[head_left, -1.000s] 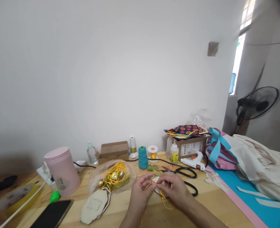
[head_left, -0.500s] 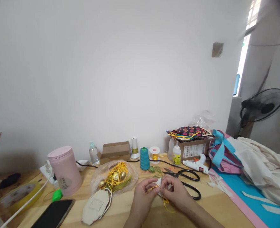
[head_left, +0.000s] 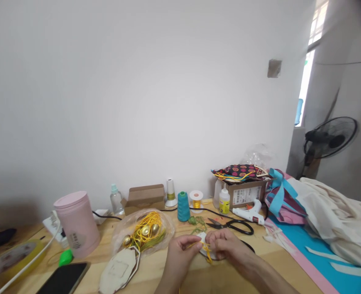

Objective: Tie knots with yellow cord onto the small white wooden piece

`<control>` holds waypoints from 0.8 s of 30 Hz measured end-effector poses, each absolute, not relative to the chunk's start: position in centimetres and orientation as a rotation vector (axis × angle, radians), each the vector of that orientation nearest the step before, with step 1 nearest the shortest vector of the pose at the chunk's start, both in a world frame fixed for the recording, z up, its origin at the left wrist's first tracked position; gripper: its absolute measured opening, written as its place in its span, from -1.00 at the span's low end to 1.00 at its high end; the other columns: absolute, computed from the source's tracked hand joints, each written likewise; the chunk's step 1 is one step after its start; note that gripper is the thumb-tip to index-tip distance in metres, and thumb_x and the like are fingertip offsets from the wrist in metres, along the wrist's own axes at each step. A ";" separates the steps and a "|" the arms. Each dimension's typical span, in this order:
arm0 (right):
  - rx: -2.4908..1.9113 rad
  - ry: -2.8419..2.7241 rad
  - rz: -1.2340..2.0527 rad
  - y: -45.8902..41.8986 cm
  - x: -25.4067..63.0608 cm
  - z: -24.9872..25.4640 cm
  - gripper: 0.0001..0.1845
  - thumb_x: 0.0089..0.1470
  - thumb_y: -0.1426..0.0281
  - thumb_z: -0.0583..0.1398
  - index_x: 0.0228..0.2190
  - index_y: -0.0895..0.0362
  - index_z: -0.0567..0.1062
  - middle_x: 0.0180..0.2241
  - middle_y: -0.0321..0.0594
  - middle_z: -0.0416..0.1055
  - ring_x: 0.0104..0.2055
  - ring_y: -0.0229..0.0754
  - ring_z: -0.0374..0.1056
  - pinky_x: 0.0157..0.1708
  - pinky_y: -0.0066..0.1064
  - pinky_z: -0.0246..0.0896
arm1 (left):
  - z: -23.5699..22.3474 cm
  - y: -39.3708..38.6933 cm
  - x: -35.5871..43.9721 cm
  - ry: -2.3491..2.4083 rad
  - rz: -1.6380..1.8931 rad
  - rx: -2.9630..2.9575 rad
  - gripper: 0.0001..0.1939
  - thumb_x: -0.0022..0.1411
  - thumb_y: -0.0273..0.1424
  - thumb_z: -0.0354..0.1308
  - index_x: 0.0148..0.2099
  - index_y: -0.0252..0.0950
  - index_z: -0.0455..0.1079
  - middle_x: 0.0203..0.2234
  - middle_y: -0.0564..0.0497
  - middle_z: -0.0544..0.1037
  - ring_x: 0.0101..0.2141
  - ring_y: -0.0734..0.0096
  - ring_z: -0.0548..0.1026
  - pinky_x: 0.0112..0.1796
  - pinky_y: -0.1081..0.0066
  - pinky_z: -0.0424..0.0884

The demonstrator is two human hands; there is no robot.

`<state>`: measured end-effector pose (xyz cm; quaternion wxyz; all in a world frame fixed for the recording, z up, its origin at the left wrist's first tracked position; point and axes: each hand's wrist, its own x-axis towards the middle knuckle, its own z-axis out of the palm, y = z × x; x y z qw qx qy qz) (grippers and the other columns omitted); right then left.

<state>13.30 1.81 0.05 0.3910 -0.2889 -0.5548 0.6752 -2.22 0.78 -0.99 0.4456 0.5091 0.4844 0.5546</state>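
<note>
My left hand [head_left: 183,252] pinches a thin yellow cord [head_left: 209,256] between thumb and fingertips. Close beside it, my right hand [head_left: 225,244] has its fingers pressed together on the same cord. Strands hang between the hands, over a white flat piece [head_left: 202,237] that my fingers partly cover. Behind my right hand lie black-handled scissors [head_left: 240,226], one handle loop partly hidden. Left of my hands are a cream eight-sided panel [head_left: 118,270] and a clear plastic bag [head_left: 168,233] holding yellow cord and gold bells [head_left: 145,230].
Along the wall stand a teal thread spool [head_left: 183,207], a yellow cord spool [head_left: 196,201], a glue bottle [head_left: 224,201] and a cardboard box [head_left: 248,194]. A glue gun [head_left: 250,213] lies before the box. A pink canister [head_left: 77,226] and a phone [head_left: 64,278] are at left, fabric [head_left: 336,204] at right.
The view has shifted slightly. My fingers have moved off the white piece, which now shows more beneath them. The yellow cord is bunched between my hands instead of trailing in a loop.
</note>
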 end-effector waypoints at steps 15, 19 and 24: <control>-0.923 -1.249 0.948 2.1 15.2 2.7 -0.78 -0.13 0.22 0.08 -0.57 0.13 0.28 -0.59 -0.30 0.20 -0.55 -0.26 0.12 -0.57 -0.46 0.03 | -1.0 1.1 -3.2 1.209 1.422 1.088 -0.72 -0.37 -0.35 0.30 -0.50 -0.39 0.47 -0.53 -0.12 0.57 -0.43 0.20 0.49 -0.33 0.30 0.37; -1.003 -1.667 0.611 1.5 13.5 1.2 -0.75 -0.12 0.25 0.12 -0.36 0.11 0.40 -0.32 -0.18 0.33 -0.29 -0.13 0.21 -0.30 -0.35 0.09 | -0.9 1.0 -2.9 1.202 1.440 1.090 -0.74 -0.36 -0.39 0.30 -0.48 -0.37 0.47 -0.53 -0.10 0.57 -0.43 0.23 0.48 -0.36 0.34 0.38; -1.023 -1.941 0.611 1.6 12.0 -1.1 -0.69 -0.08 0.22 0.10 -0.29 0.10 0.44 -0.40 -0.17 0.40 -0.35 -0.14 0.26 -0.33 -0.35 0.12 | -0.9 0.9 -2.7 1.160 1.455 1.106 -0.73 -0.36 -0.42 0.30 -0.46 -0.37 0.47 -0.59 -0.07 0.55 -0.48 0.29 0.47 -0.39 0.37 0.37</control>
